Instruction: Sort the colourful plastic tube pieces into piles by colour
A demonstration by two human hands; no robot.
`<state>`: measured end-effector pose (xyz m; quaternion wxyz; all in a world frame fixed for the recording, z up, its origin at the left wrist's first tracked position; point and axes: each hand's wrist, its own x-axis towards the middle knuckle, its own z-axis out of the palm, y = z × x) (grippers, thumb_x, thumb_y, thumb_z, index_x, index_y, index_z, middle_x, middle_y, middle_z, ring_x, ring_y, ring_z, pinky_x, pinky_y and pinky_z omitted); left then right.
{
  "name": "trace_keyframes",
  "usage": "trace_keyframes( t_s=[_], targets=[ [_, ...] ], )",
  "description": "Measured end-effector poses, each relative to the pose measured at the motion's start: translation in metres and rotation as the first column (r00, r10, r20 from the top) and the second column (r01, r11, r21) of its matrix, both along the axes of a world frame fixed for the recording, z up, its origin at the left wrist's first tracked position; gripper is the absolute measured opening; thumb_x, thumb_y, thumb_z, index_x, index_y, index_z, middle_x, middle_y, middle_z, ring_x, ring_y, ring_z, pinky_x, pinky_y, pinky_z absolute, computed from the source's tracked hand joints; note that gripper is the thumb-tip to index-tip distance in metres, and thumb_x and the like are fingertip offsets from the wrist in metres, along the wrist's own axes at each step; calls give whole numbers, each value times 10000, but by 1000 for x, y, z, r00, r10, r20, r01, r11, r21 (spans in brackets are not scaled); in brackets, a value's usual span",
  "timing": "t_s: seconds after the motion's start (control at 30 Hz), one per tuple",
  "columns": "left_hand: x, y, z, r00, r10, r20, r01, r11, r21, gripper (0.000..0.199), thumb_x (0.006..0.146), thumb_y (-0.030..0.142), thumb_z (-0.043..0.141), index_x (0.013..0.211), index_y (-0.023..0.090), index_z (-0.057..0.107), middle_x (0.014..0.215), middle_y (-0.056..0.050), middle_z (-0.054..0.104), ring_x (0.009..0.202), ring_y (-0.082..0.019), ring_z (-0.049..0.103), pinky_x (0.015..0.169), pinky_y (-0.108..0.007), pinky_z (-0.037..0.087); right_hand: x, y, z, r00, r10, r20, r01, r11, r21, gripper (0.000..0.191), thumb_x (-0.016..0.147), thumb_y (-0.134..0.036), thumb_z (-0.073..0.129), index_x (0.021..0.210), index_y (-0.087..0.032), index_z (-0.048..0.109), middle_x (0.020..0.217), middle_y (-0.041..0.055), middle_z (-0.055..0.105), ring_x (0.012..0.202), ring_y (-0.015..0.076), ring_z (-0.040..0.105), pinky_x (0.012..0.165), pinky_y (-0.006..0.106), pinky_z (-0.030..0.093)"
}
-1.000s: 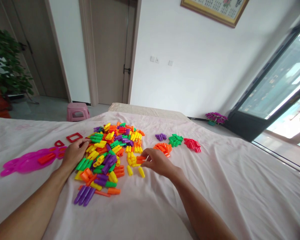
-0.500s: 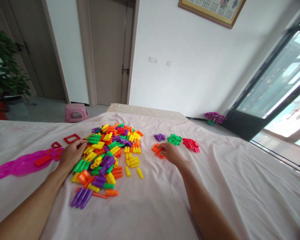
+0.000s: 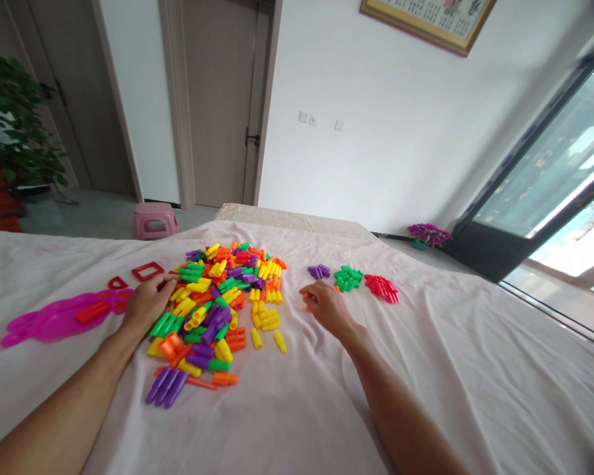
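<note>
Two bare hands work over a cloth-covered bed or table strewn with small plastic pieces. The left hand point(image 3: 149, 302) rests against the 9 o'clock edge of a mixed pile of yellow, green, orange, purple and red ribbed plastic pieces point(image 3: 218, 323), its fingers close together and slightly bent; whether they grip one cannot be told. The right hand point(image 3: 325, 307) lowers curled fingers over a cluster of orange plastic pieces point(image 3: 307, 301), largely hidden beneath it; whether thumb and fingertips pinch one is unclear.

From the right hand, a purple plastic cluster point(image 3: 319, 271) lies at 12 o'clock, a green plastic cluster point(image 3: 348, 279) at 1 and a red plastic cluster point(image 3: 381, 288) at 2, with loose yellow plastic pieces point(image 3: 268, 320) at 9.

At 9 o'clock from the left hand, a flat magenta plastic tray point(image 3: 44, 323) carries a red plastic block point(image 3: 92, 313). Two hollow red plastic frames point(image 3: 147, 271) sit at 10 and 12. Beyond the cloth, at 2 o'clock from the right hand, a green pot point(image 3: 419, 245) holds magenta flowers point(image 3: 428, 232).
</note>
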<state>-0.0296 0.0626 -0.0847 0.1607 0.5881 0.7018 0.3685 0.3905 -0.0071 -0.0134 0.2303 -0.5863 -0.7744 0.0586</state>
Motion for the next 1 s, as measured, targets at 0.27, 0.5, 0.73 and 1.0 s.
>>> trace_keyframes(
  t_s=[0.27, 0.5, 0.73, 1.0],
  targets=[
    [2, -2, 4, 1000, 0, -15, 0, 1000, -5, 407, 919, 437, 483, 1163, 192, 696, 1120, -52, 744, 906, -189, 655, 750, -251, 435, -66, -27, -9, 901, 434, -4, -432, 899, 68, 193, 953, -177, 572, 1068, -220, 721, 1116, 52, 729, 1051, 191, 617, 960, 334, 435],
    [1, -2, 3, 1000, 0, -25, 0, 1000, 6, 404, 915, 435, 490, 1164, 191, 695, 1134, -57, 743, 955, -197, 651, 769, -252, 433, -103, -38, -23, 858, 508, 82, -510, 860, 11, 390, 924, -387, 667, 1290, -264, 612, 1301, 37, 672, 1353, 246, 460, 1090, 379, 354],
    [0, 0, 0, 1000, 6, -21, -6, 1000, -2, 409, 912, 464, 488, 1152, 207, 697, 1112, -49, 744, 966, -197, 660, 759, -243, 427, -106, -36, -35, 890, 450, 78, -453, 891, 24, 320, 929, -461, 642, 1137, -218, 656, 1084, 87, 701, 1087, 231, 605, 948, 360, 430],
    [-1, 1, -1, 1000, 7, -30, -7, 1000, -18, 416, 910, 466, 488, 1163, 208, 693, 1105, -50, 743, 953, -201, 660, 751, -249, 425, -53, -8, -4, 933, 222, -283, -204, 975, 89, 322, 883, -184, 624, 1201, -205, 675, 1204, 99, 629, 972, 171, 641, 831, 300, 525]
  ],
)
